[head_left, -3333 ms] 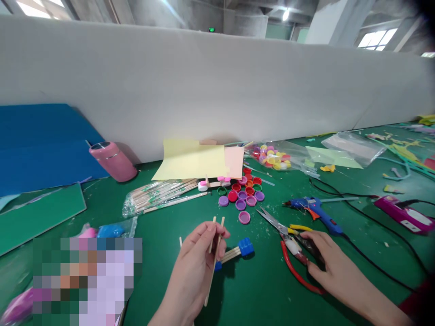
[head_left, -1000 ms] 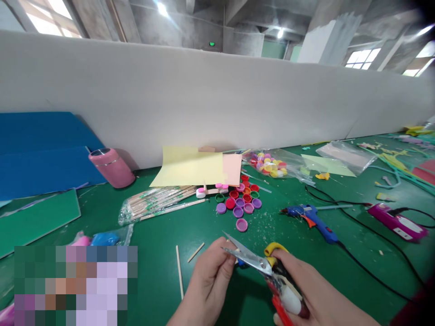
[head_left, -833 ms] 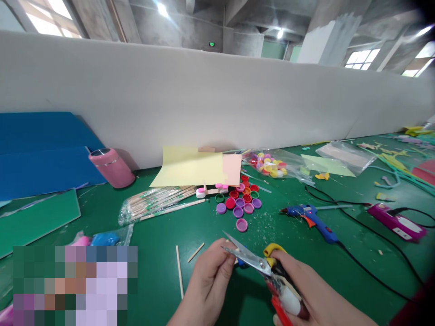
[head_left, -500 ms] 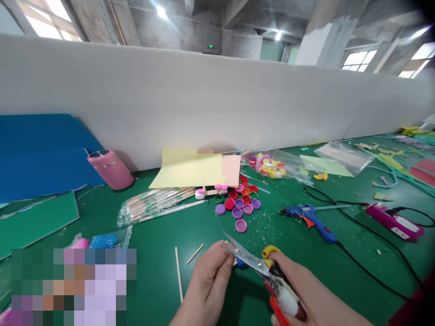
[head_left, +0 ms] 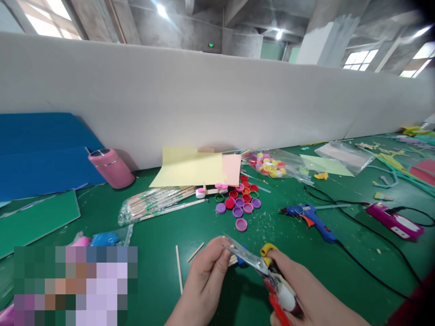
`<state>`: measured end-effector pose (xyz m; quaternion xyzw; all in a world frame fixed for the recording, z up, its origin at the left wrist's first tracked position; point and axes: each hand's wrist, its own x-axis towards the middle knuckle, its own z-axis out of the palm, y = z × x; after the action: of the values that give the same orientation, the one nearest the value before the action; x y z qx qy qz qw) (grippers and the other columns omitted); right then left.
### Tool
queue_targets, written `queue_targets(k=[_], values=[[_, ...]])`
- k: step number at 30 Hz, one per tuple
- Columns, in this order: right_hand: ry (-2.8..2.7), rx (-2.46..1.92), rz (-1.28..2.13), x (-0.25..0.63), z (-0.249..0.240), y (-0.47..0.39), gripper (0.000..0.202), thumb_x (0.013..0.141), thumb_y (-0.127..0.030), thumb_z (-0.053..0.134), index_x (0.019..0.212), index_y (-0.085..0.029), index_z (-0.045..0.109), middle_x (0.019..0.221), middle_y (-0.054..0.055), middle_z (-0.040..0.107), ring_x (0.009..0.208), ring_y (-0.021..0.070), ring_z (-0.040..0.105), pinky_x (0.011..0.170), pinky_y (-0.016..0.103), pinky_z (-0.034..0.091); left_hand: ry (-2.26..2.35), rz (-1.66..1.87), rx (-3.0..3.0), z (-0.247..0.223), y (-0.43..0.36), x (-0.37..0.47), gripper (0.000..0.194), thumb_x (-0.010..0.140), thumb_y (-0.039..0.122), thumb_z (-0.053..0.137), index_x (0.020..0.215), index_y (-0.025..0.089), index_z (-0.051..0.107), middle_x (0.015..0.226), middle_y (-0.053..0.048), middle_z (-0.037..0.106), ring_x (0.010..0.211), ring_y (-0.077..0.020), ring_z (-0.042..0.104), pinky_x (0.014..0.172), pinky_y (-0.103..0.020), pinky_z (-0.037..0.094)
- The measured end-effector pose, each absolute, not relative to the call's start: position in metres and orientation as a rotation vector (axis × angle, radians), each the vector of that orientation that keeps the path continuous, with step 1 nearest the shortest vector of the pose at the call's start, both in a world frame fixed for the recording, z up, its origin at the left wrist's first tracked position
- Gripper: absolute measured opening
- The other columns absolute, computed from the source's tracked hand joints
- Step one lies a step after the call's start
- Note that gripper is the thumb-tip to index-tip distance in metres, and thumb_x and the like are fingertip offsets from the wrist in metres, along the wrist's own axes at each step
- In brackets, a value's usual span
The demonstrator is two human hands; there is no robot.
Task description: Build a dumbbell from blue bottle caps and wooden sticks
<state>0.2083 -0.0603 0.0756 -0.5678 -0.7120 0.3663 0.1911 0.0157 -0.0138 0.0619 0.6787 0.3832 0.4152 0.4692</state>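
My right hand (head_left: 299, 280) grips a pair of scissors (head_left: 253, 260) with red and yellow handles. Their blades point up and left, to the fingertips of my left hand (head_left: 210, 271). That hand is closed in a pinch on a thin wooden stick, mostly hidden by the fingers. Just behind the blades, pale sticks (head_left: 233, 260) and a small blue piece (head_left: 241, 261) show in part. Two loose wooden sticks lie left of my left hand, a long one (head_left: 179, 267) and a short one (head_left: 195, 252).
Coloured bottle caps (head_left: 239, 203) are spread mid-table beside a bagged bundle of sticks (head_left: 159, 203). On the right lie a blue glue gun (head_left: 311, 217) with a black cord and a purple power strip (head_left: 394, 221). A pink cylinder (head_left: 111, 168) stands back left.
The scissor blades have closed together slightly at my left fingertips. My left hand has shifted a little, and more of the pale sticks shows behind the blades.
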Motion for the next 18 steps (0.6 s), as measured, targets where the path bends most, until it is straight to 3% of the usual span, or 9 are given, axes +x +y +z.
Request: queue_targets(k=[18], values=[[-2.066,-1.667,0.891,0.2094,0.0758,-0.0585,0.027,0.061,-0.022,0.058,0.080,-0.022,0.039,0.072,-0.001,0.050,0.054,0.0115,0.041,0.045,0.021,0.031,0.869,0.988,1.581,0.0586,-0.0111,0.0138,0.022,0.087,0.028,0.041,0.074,0.019,0.057,0.070,0.000,0.049,0.065,-0.0129,0.044,0.060,-0.022,0.034]])
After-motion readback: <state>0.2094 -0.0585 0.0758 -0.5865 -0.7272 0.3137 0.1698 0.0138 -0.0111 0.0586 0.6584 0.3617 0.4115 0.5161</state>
